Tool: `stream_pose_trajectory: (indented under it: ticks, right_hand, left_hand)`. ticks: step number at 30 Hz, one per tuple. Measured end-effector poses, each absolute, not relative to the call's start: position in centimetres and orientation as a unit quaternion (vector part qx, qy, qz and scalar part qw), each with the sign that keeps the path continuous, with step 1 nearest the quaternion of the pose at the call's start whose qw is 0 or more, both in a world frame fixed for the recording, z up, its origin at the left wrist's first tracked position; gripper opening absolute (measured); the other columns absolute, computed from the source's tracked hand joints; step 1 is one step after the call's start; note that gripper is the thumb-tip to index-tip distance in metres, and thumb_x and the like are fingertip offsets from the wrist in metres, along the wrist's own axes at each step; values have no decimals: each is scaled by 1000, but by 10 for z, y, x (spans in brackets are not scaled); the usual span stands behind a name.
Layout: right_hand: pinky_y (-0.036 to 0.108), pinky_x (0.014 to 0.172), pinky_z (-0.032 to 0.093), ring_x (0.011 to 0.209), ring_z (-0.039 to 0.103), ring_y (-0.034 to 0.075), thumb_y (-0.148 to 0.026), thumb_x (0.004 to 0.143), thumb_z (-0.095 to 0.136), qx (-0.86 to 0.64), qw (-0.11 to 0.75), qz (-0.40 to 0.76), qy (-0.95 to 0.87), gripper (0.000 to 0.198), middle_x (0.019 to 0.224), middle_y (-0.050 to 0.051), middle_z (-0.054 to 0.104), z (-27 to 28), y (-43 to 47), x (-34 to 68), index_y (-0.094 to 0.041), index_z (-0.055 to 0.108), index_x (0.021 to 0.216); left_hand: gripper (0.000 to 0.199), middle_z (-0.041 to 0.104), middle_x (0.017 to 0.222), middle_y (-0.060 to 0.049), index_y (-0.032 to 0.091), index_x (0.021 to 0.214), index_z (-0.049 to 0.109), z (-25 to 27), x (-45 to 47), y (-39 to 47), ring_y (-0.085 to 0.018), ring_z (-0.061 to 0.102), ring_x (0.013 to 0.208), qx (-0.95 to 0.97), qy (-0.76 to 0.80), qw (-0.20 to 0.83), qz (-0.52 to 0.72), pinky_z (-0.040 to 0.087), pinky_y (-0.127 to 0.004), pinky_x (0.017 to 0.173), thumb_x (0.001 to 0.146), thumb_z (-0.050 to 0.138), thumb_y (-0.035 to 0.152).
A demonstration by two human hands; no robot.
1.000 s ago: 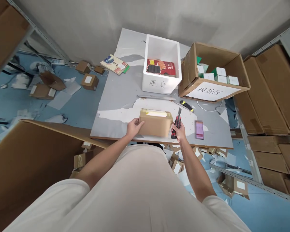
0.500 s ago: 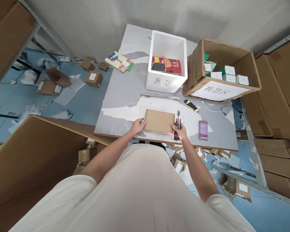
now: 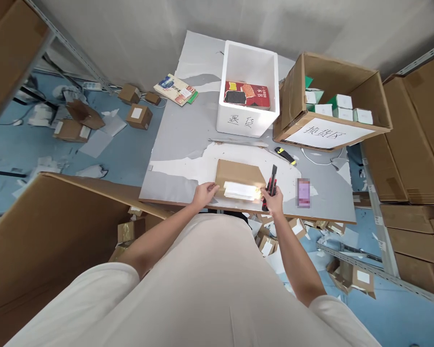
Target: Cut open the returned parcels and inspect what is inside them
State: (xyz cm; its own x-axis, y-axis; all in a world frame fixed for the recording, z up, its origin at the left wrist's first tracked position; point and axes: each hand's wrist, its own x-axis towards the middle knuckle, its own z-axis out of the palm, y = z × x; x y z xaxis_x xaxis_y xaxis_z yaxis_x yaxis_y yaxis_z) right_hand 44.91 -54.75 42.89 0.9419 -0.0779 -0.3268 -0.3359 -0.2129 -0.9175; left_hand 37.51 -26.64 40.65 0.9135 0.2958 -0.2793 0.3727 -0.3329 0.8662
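A small brown cardboard box (image 3: pixel 239 169) is at the table's front edge, tipped so that a side with a white label and shiny tape faces me. My left hand (image 3: pixel 204 194) pinches its left end between thumb and fingers. At the right end, the fingers of my right hand (image 3: pixel 273 198) touch the box while also closed around a red and black utility knife (image 3: pixel 271 186). The knife's blade end points away from me. Beyond the box lies a second, black and yellow utility knife (image 3: pixel 285 156). To the right is a blurred pink phone-like rectangle (image 3: pixel 304 193).
On the grey table (image 3: pixel 173 135) stand a white foam box (image 3: pixel 246 120) holding a red package and a large carton (image 3: pixel 291 103) of green-white boxes. Flat packs (image 3: pixel 174 90) lie at the left edge. A big open carton (image 3: pixel 75 231) stands left; shelving with cartons (image 3: pixel 412 144) is right.
The cardboard box has been tipped, bringing its labelled, taped side into view where the plain brown top showed. My right hand moved slightly right with the knife, which is now more tilted.
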Motion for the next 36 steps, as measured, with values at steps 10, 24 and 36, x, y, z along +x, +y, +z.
stream_pose_trajectory:
  ticks: [10,24,36]
  right_hand:
    - [28,53,49,51,57,14,-52,70,67,-898,415,136,53,39,66,-3,59,458,-541,502,-22,50,87]
    - [26,66,44,95,64,20,-23,93,45,-863,7,183,-471,61,121,3,64,513,-484,517,-37,27,149]
    - [27,66,41,82,66,20,-16,88,51,-858,-132,215,-447,71,108,10,67,528,-470,518,-38,25,150]
  left_hand:
    - [44,64,117,-16,15,121,60,430,406,-278,-29,58,112,934,63,344,76,49,-44,94,85,60,41]
    - [36,64,124,-14,18,119,61,403,401,-284,-23,54,125,951,-143,228,150,45,-45,102,93,39,7]
    - [33,64,126,-13,19,120,61,401,404,-283,-23,53,127,954,-110,263,90,43,-46,106,94,41,13]
